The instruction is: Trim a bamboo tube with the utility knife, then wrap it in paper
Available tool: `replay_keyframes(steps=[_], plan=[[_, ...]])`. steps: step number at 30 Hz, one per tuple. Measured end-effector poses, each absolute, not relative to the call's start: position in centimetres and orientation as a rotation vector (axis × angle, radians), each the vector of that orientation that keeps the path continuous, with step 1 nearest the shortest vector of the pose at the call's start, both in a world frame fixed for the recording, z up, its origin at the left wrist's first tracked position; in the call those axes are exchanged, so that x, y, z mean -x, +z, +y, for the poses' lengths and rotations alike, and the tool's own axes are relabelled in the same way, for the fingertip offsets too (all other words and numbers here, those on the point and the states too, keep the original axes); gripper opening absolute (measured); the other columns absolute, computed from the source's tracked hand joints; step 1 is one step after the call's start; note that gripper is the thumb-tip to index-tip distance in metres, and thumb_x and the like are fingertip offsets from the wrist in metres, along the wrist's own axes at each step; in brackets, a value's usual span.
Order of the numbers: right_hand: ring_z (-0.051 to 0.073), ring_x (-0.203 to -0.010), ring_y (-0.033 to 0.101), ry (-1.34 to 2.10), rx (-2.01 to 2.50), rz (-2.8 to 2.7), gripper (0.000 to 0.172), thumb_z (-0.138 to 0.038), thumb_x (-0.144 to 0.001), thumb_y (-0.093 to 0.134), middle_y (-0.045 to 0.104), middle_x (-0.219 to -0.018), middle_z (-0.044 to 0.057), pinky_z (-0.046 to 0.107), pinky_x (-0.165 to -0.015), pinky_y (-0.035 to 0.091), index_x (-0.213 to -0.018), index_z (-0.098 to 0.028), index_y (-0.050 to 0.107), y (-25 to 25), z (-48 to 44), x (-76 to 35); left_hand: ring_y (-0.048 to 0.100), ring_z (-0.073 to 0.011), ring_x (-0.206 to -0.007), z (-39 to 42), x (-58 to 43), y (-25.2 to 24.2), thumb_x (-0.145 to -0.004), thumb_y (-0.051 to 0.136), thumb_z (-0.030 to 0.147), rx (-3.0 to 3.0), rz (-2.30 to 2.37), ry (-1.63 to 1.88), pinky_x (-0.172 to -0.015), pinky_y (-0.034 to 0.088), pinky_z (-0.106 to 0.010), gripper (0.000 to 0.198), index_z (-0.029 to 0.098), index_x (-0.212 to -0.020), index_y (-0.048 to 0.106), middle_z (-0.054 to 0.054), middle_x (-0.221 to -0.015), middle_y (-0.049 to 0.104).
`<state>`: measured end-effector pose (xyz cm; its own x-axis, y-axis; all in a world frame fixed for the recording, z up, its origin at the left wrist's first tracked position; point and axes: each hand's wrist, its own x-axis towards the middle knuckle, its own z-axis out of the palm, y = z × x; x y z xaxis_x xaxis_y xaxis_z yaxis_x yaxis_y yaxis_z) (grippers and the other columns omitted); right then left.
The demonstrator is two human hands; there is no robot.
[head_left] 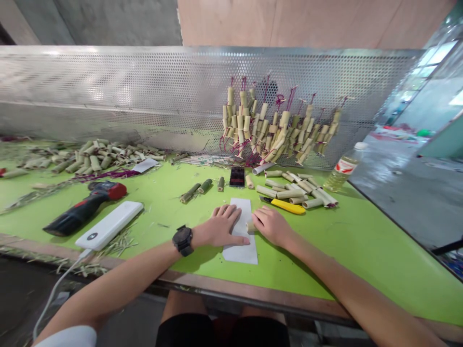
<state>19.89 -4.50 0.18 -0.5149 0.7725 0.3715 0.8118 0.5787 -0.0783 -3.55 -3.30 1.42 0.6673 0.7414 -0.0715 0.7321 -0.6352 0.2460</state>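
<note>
A strip of white paper (241,254) lies on the green tabletop in front of me. My left hand (224,226) rests flat across its left side, fingers spread and thumb reaching over the sheet. At the paper's right edge, my right hand (270,224) curls round a short bamboo tube (250,226); only the tube's left end shows. Beyond my right hand lies a yellow utility knife (287,206) beside a pile of cut bamboo pieces (289,193). Past the paper stand a small dark box-like object (237,177) and a short bamboo piece (249,181).
On the left are a cordless drill (87,207), a white power bank (110,225) with a cable, and a heap of bamboo pieces (90,156). Strung bamboo figures (267,127) hang on the perforated metal panel (144,91). A bottle of yellowish liquid (343,168) stands at the right.
</note>
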Motion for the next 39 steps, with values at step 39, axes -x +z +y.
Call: replay_keyframes(steps=[39], plan=[[0.020, -0.079, 0.055, -0.167, 1.342, -2.465, 0.034, -0.022, -0.105, 0.041, 0.066, -0.078, 0.006, 0.032, -0.069, 0.030, -0.077, -0.019, 0.060, 0.4, -4.0, -20.6, 0.017, -0.0437, -0.152, -3.2, 3.7, 1.0, -0.078, 0.029, 0.096, -2.633, 1.169, 0.093, -0.120, 0.017, -0.054, 0.114, 0.022, -0.164, 0.019, -0.016, -0.168, 0.022]])
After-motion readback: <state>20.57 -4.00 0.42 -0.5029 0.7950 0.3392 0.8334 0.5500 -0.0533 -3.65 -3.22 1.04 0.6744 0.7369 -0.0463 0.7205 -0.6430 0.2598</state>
